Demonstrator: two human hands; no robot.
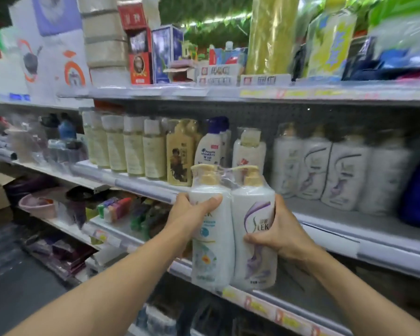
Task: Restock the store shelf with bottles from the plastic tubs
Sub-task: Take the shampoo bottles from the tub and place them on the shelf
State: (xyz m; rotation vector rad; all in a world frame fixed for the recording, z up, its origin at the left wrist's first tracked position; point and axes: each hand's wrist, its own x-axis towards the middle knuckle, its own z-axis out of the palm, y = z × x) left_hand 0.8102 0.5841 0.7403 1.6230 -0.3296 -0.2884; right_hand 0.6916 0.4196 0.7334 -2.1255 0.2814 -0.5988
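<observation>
Twin-pack of pump bottles, film-wrapped, upright before the shelf; left hand fingers curled round its left bottle; right hand fingers clamped on its right bottle.

1. Two bare forearms reach in from the bottom edge of the view; no sleeve shows on either one.
2. The left hand wears no glove, ring or wristband that can be seen.
3. The right hand is likewise ungloved, its wrist plain, with no watch or strap.
4. Fingernails are short and unpainted where they show.
</observation>
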